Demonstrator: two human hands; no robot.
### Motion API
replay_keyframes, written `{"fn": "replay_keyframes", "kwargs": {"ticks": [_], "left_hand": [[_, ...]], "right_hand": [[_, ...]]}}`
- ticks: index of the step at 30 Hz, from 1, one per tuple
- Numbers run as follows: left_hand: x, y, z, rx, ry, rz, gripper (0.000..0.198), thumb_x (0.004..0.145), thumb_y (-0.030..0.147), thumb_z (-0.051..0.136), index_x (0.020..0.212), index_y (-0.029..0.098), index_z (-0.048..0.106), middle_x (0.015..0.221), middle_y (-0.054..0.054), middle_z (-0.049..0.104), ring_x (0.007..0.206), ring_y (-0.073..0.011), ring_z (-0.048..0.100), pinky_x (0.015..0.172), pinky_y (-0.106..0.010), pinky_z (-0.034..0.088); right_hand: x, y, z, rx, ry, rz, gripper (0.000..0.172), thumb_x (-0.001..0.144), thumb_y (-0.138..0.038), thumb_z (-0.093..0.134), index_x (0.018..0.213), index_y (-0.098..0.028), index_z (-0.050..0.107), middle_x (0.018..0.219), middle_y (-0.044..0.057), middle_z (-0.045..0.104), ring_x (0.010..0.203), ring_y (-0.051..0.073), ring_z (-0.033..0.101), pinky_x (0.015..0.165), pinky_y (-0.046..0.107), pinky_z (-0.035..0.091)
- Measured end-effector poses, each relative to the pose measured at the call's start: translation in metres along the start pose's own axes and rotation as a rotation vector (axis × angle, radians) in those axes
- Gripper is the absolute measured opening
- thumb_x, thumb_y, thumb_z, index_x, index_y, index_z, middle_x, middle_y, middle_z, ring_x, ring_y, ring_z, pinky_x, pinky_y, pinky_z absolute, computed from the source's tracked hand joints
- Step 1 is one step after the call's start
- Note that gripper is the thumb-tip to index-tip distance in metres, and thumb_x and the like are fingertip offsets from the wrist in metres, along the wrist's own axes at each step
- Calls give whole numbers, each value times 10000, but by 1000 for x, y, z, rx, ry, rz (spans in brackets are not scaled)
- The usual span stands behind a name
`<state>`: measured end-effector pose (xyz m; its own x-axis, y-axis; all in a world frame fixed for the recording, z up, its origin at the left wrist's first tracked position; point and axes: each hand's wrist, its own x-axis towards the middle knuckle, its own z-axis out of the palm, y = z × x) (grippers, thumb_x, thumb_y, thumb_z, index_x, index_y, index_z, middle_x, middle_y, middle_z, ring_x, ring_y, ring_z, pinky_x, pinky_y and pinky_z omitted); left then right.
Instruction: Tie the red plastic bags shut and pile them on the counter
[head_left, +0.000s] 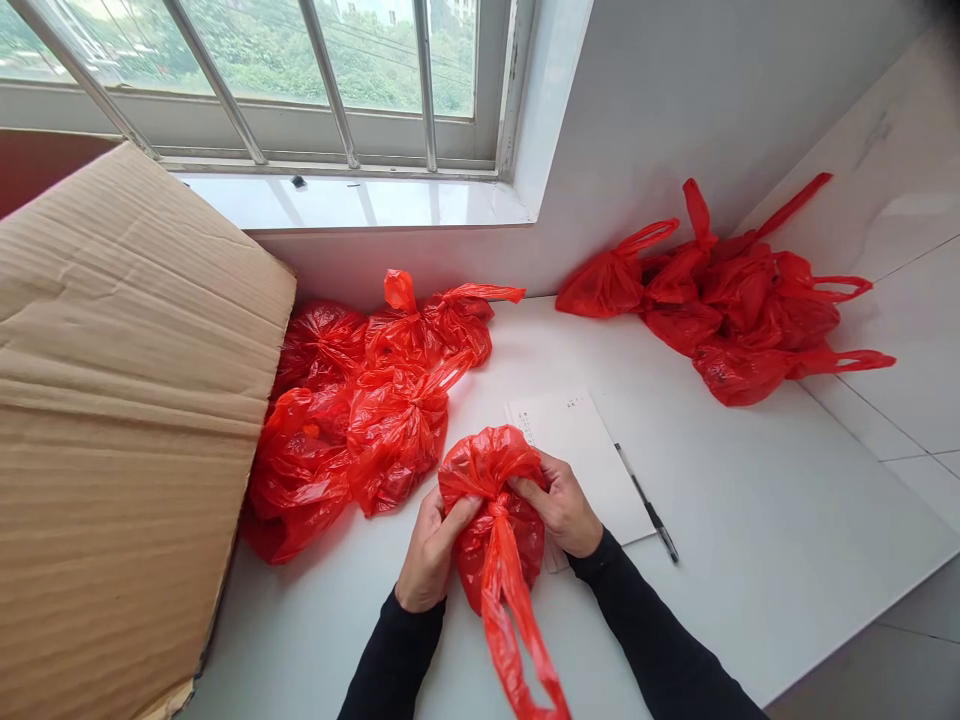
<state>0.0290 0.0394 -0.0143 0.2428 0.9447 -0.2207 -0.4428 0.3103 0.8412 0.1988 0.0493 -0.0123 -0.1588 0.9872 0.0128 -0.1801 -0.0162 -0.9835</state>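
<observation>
Between both hands is a knotted red plastic bag (499,560), its looped handles trailing down toward me. My left hand (431,550) grips its left side, thumb near the knot. On the right side my right hand (562,505) holds it the same way, thumb pressed into the plastic. What the bag contains is hidden. Partly behind the bag and my right hand lies a white paper pad (592,450) with small handwriting near its top. A black pen (652,510) rests along the pad's right edge.
Several knotted red bags (397,420) are piled left of centre, against a large cardboard box (127,440). Another heap of red bags (742,300) sits in the far right corner by the wall. A barred window (390,60) and its sill (360,205) are behind the white table (750,520).
</observation>
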Motion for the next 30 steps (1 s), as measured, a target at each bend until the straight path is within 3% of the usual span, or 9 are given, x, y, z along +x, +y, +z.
{"fn": "replay_keyframes", "kwargs": {"ticks": [5, 9, 14, 16, 21, 25, 30], "left_hand": [[1, 1, 0, 33, 20, 45, 232, 831, 369, 718, 955, 175, 687, 846, -31, 718, 811, -214, 661, 772, -293, 501], [2, 2, 1, 57, 14, 61, 207, 834, 351, 723, 940, 175, 692, 844, -21, 719, 788, -189, 653, 749, -271, 505], [3, 0, 3, 18, 29, 66, 224, 820, 301, 744, 1011, 200, 683, 922, -17, 730, 831, -183, 658, 833, -305, 511], [2, 0, 3, -28, 80, 50, 234, 795, 304, 767, 987, 194, 691, 907, -25, 738, 838, -198, 673, 833, -315, 519], [4, -5, -12, -185, 283, 41, 242, 758, 363, 788, 937, 222, 704, 885, -28, 755, 836, -227, 702, 807, -336, 549], [8, -9, -23, -239, 290, 19, 286, 749, 358, 794, 1005, 268, 704, 939, -30, 757, 920, -255, 703, 835, -360, 562], [6, 2, -10, -219, 301, -31, 283, 674, 313, 830, 930, 267, 719, 830, -20, 748, 927, -289, 707, 830, -387, 576]], "right_hand": [[-1, -3, 1, 16, 13, -18, 188, 906, -330, 651, 1045, -204, 668, 956, 31, 677, 888, 182, 624, 830, 287, 494], [-1, -4, 0, 47, -4, -46, 413, 869, -295, 693, 1260, -244, 571, 1115, 31, 655, 1042, 204, 619, 950, 313, 470], [-1, 0, -1, 23, 28, -13, 198, 887, -288, 676, 1071, -219, 662, 920, 11, 661, 920, 189, 627, 872, 303, 491], [-1, 0, 0, 34, 44, -10, 204, 889, -295, 674, 1080, -223, 659, 952, 20, 670, 943, 198, 629, 883, 315, 494], [-1, -5, 1, 137, -23, 50, 464, 902, -330, 658, 1341, -264, 524, 1264, 67, 636, 1136, 233, 613, 1008, 382, 483], [-1, -5, 2, 131, -26, 80, 435, 881, -307, 694, 1294, -249, 571, 1204, 65, 681, 1107, 218, 641, 1000, 362, 495], [0, -1, 3, 159, 29, 103, 371, 861, -308, 719, 1209, -232, 619, 1086, 52, 724, 998, 199, 678, 926, 335, 526]]}}
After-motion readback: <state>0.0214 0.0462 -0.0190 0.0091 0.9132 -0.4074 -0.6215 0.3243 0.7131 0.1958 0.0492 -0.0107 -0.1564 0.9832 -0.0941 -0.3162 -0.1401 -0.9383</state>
